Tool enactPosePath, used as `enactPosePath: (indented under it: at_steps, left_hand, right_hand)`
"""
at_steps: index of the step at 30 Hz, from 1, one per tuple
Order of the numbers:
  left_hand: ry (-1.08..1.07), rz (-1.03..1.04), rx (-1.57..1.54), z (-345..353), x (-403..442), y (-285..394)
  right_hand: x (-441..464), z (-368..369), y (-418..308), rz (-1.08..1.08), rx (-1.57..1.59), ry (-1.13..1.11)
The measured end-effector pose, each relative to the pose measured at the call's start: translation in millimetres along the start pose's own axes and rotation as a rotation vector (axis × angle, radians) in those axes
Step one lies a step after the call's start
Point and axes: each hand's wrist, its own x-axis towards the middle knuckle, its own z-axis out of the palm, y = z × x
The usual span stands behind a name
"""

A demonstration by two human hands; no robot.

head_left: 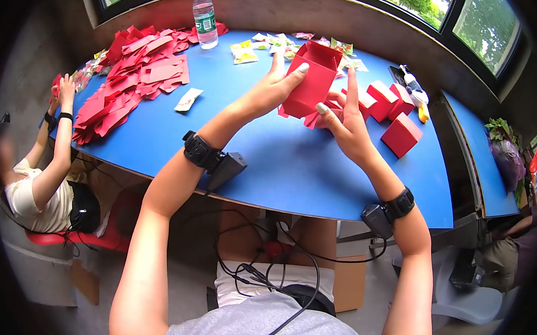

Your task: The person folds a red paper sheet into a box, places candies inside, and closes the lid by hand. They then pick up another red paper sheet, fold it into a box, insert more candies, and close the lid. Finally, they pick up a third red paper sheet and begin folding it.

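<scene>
Above the blue table, a red cardboard box [311,79] is held up, its top end open and flaps hanging loose at its lower end. My left hand [279,84] grips the box's left side, the thumb lying across its front. At the lower right, my right hand [347,120] is by the bottom flaps, thumb bent toward them and one finger stretched upward; whether it pinches a flap is hard to make out. Several folded red boxes [402,135] stand on the table just right of my right hand.
A large heap of flat red box blanks [134,78] covers the table's left part. Behind stand a water bottle [205,18] and small wrapped packets [244,52]. One white packet [189,100] lies nearer. Another person [46,176] sits at left, hands raised. Cables [270,275] hang over my lap.
</scene>
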Motion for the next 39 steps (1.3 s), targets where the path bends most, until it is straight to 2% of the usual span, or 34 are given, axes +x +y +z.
enactPosePath:
  at_steps: [1,2,4,5,6,8,9,10,12,13,14,16,18,19,20,21,22,24,26,27,31,32,34,38,39]
  left_hand:
    - [-0.088,-0.046,0.014,-4,0,4]
    - [-0.089,-0.047,0.011,-7,-2,8]
    - [-0.207,-0.099,0.022,-16,-8,19]
    - [-0.348,-0.187,0.026,-25,-11,25]
    - [-0.347,-0.183,0.032,-32,-12,26]
    - [-0.633,-0.211,0.210,-44,-13,28]
    - [-0.544,-0.068,0.366,-48,-11,24]
    - [-0.546,-0.064,0.368,-52,-9,21]
    - [-0.402,0.498,0.600,-60,-7,20]
    - [-0.471,0.655,0.515,-65,-3,26]
    - [-0.487,0.697,0.417,-60,-8,27]
    - [-0.485,0.644,0.703,-34,-27,37]
    - [-0.410,0.988,1.058,-9,-26,23]
    - [-0.460,1.048,0.996,-4,-20,20]
    - [-0.459,1.046,0.993,-3,-21,17]
    - [-0.439,0.848,0.828,-2,-20,14]
    - [-0.416,0.655,0.661,-1,-17,10]
    - [-0.329,0.584,0.398,-9,-7,-2]
    - [-0.237,0.493,0.239,-20,0,-13]
    - [-0.258,0.342,0.113,-23,-2,-11]
    - [-0.284,0.255,0.053,-19,-6,-14]
    - [-0.258,0.408,0.210,-19,0,-22]
    - [-0.300,0.224,-0.021,-17,-3,-21]
    - [-0.361,0.194,0.022,-20,-1,-33]
    - [-0.420,0.280,0.152,-20,-3,-29]
  right_hand:
    - [1,2,2,-0.035,0.027,0.006]
    - [0,1,3,-0.033,0.026,0.007]
    - [1,1,1,0.096,0.227,-0.061]
    - [1,2,-2,0.133,0.323,-0.066]
    - [1,1,-4,0.126,0.324,-0.066]
    - [-1,-5,-9,0.169,0.348,-0.221]
    - [-4,1,-16,0.211,0.378,-0.189]
    - [-6,4,-22,0.208,0.376,-0.186]
    - [-7,8,-28,0.339,0.603,-0.082]
    - [-8,6,-24,0.388,0.625,-0.073]
    - [-6,3,-21,0.384,0.626,-0.075]
    - [-5,-2,-14,0.444,0.804,-0.187]
    - [-7,-5,-1,0.452,0.706,-0.209]
    - [-7,-6,3,0.436,0.695,-0.193]
    - [-5,-8,6,0.418,0.683,-0.176]
    - [0,-14,13,0.389,0.698,-0.279]
    - [2,-18,18,0.386,0.692,-0.275]
    - [6,-19,17,0.433,0.357,-0.133]
    - [2,-16,19,0.188,0.203,-0.180]
    - [0,-11,20,0.147,0.060,-0.165]
    - [1,0,14,0.008,-0.274,-0.066]
    - [3,-1,11,0.001,-0.364,-0.082]
    - [4,-2,5,-0.129,-0.640,-0.089]
    - [10,3,20,-0.170,-0.547,0.025]
    - [10,4,22,-0.168,-0.346,0.006]
